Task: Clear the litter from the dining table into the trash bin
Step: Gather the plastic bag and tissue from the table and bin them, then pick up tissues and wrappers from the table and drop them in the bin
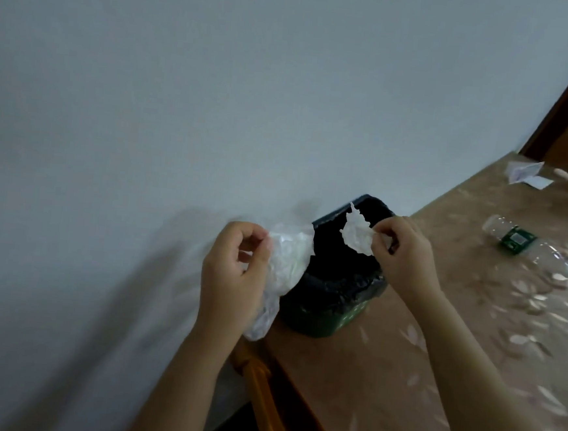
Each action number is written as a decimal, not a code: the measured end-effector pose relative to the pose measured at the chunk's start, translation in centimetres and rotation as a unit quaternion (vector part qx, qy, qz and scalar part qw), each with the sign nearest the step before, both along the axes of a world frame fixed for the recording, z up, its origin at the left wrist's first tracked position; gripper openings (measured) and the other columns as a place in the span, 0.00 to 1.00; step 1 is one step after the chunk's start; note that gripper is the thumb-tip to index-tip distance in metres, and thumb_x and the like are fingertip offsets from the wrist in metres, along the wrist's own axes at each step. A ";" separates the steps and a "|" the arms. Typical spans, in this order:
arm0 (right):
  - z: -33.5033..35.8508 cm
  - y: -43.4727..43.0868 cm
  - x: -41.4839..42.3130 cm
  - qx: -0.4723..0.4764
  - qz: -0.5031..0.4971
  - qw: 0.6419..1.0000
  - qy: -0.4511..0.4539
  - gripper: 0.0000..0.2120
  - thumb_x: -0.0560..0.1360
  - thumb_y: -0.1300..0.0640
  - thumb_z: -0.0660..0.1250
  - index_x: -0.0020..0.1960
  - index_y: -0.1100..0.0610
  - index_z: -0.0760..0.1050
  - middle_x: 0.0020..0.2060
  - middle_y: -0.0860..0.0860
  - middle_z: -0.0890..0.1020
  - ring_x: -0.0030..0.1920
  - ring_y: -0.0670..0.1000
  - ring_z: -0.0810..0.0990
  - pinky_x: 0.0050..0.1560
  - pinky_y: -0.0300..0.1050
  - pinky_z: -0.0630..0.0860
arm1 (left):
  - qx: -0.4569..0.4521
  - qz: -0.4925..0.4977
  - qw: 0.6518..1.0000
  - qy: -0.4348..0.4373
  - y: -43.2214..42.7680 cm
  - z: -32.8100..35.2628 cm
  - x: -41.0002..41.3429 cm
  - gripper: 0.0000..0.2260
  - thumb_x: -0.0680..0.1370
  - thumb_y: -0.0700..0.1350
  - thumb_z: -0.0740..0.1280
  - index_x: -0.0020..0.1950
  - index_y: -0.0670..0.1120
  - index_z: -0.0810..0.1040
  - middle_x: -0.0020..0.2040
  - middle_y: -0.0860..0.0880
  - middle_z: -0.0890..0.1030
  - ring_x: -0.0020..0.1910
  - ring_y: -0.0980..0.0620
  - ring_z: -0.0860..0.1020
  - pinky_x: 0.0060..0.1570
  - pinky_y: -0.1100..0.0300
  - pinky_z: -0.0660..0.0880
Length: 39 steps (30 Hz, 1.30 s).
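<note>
Your hands are apart, each holding litter. Your right hand (405, 255) pinches a crumpled white tissue (359, 235) at its 9 o'clock, over the open mouth of the black-lined trash bin (322, 320). The tissue's long axis runs 11 to 5 o'clock, tip upward. Your left hand (234, 272) pinches a crinkled clear plastic bag (287, 260) at its 3 o'clock, overlapping the bin's left rim. The bin sits at the table's (382, 376) left edge, beside the wall. Well apart at the bin's 2 o'clock, a clear bottle (518, 240) lies on its side, axis 10 to 4 o'clock.

one bin (331, 324), one bottle (531, 245), perhaps two papers (524, 173)
</note>
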State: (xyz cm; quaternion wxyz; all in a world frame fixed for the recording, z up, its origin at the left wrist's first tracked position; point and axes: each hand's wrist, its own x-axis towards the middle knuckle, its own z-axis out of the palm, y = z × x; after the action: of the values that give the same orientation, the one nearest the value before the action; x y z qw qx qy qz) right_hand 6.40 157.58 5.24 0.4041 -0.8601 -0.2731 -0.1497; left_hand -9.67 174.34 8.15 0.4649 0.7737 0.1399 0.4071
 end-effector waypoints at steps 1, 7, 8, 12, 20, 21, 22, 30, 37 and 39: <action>-0.4 0.2 0.3 -0.005 -0.005 1.000 0.013 0.05 0.72 0.64 0.66 0.48 0.60 0.75 0.43 0.52 0.76 0.40 0.49 0.73 0.39 0.42 0.69 | 0.001 -0.010 1.000 -0.002 0.2 0.0 0.7 0.14 0.74 0.36 0.67 0.40 0.56 0.72 0.38 0.56 0.76 0.37 0.60 0.75 0.38 0.71 0.71; -2.6 -1.0 0.2 -0.054 -0.051 0.996 0.050 0.13 0.73 0.57 0.67 0.57 0.58 0.74 0.47 0.48 0.74 0.46 0.49 0.74 0.44 0.41 0.69 | 0.008 -0.058 0.998 0.006 0.8 -0.6 4.2 0.08 0.75 0.37 0.67 0.42 0.50 0.73 0.39 0.56 0.76 0.38 0.59 0.75 0.39 0.72 0.71; -2.8 -1.6 0.1 -0.060 -0.061 0.995 0.050 0.13 0.73 0.57 0.67 0.57 0.58 0.74 0.48 0.49 0.75 0.47 0.50 0.74 0.45 0.41 0.69 | 0.006 -0.065 0.998 0.007 0.7 -0.6 4.9 0.08 0.75 0.37 0.66 0.42 0.50 0.73 0.39 0.56 0.76 0.38 0.59 0.75 0.38 0.72 0.71; -3.2 -3.7 -0.8 -0.094 -0.100 0.989 0.045 0.13 0.73 0.58 0.67 0.57 0.59 0.75 0.51 0.55 0.78 0.53 0.57 0.75 0.49 0.49 0.72 | 0.007 -0.102 0.995 0.022 0.1 -0.9 8.0 0.06 0.75 0.38 0.66 0.43 0.49 0.73 0.38 0.56 0.76 0.37 0.61 0.74 0.38 0.72 0.70; -4.1 -6.4 -2.6 -0.092 -0.157 0.983 0.033 0.11 0.71 0.62 0.69 0.53 0.60 0.77 0.48 0.55 0.79 0.50 0.56 0.76 0.46 0.43 0.68 | 0.044 -0.151 0.986 0.051 -0.8 -2.2 13.4 0.06 0.75 0.37 0.65 0.43 0.47 0.74 0.39 0.56 0.76 0.39 0.62 0.75 0.40 0.75 0.69; -4.2 -6.5 -2.9 -0.090 -0.161 0.982 0.030 0.11 0.71 0.62 0.69 0.53 0.60 0.77 0.47 0.55 0.79 0.50 0.56 0.76 0.46 0.43 0.68 | 0.051 -0.156 0.985 0.061 -0.9 -2.6 13.8 0.06 0.75 0.36 0.65 0.42 0.47 0.73 0.40 0.55 0.76 0.39 0.61 0.75 0.40 0.75 0.69; -4.3 -6.6 -3.1 -0.089 -0.167 0.981 0.031 0.11 0.71 0.62 0.69 0.53 0.60 0.77 0.48 0.55 0.79 0.50 0.57 0.76 0.47 0.43 0.68 | 0.061 -0.163 0.982 0.075 -0.9 -3.1 14.1 0.06 0.75 0.36 0.65 0.42 0.47 0.74 0.40 0.53 0.76 0.39 0.60 0.74 0.40 0.76 0.68; -6.5 -6.9 -5.8 -0.107 -0.207 0.972 0.040 0.13 0.70 0.61 0.70 0.55 0.59 0.77 0.50 0.54 0.80 0.52 0.56 0.76 0.48 0.45 0.70 | 0.241 -0.180 0.949 0.094 -2.1 -6.9 11.0 0.09 0.76 0.44 0.63 0.49 0.40 0.78 0.43 0.46 0.78 0.41 0.50 0.76 0.40 0.58 0.75; -9.3 -10.4 -11.8 -0.123 -0.300 0.943 0.068 0.15 0.64 0.64 0.74 0.50 0.60 0.79 0.47 0.55 0.82 0.45 0.58 0.80 0.43 0.49 0.76 | 0.347 -0.314 0.877 0.111 -8.2 -10.1 6.7 0.14 0.75 0.49 0.57 0.49 0.43 0.79 0.46 0.47 0.79 0.46 0.49 0.77 0.45 0.57 0.75; -9.6 -12.1 -14.1 -0.130 -0.346 0.926 0.077 0.15 0.64 0.64 0.74 0.50 0.60 0.79 0.48 0.55 0.82 0.44 0.58 0.81 0.43 0.49 0.76 | 0.355 -0.362 0.854 0.117 -10.5 -10.8 5.8 0.14 0.74 0.49 0.57 0.49 0.44 0.79 0.48 0.48 0.80 0.48 0.49 0.77 0.47 0.57 0.75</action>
State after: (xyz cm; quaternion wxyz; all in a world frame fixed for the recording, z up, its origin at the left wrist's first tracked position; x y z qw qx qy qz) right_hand -7.67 145.50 -4.40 0.2317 -0.9549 0.0565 -0.1768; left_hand -3.84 163.88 -2.69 0.2531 0.9239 -0.2508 0.1391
